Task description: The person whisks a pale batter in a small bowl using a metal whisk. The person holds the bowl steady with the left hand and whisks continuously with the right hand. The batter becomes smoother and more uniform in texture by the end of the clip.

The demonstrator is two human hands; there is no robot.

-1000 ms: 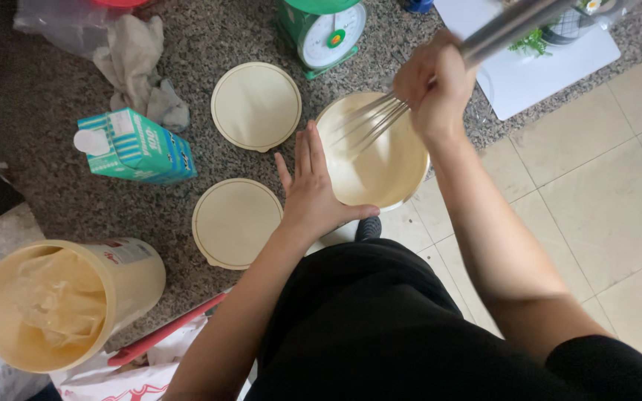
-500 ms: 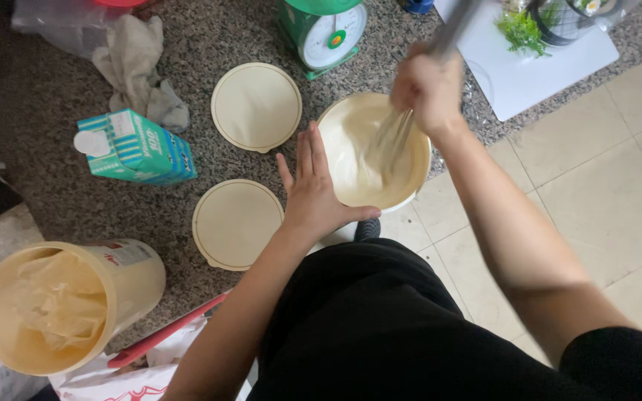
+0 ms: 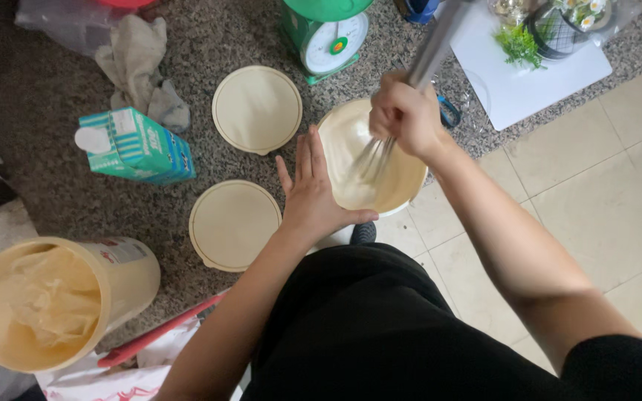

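A cream mixing bowl [image 3: 403, 194] with pale batter sits at the edge of the granite counter [image 3: 46, 96]. My right hand [image 3: 404, 115] grips the steel handle of a wire whisk [image 3: 374, 157] whose wires dip into the batter. My left hand [image 3: 312, 191] lies flat and open against the bowl's left side, fingers spread and pointing away from me. Two round cream lids lie to the left: one [image 3: 257, 108] farther back, one [image 3: 235, 223] nearer to me.
A teal milk carton [image 3: 134, 145] lies on its side. A green kitchen scale [image 3: 326, 36] stands at the back, a crumpled cloth [image 3: 140, 63] beside it. A large cream tub [image 3: 46, 301] stands at lower left. A white board [image 3: 518, 85] with greenery lies at right.
My right hand has come down and to the left, bringing the whisk from above the bowl's rim into the batter. My left hand stays against the bowl.
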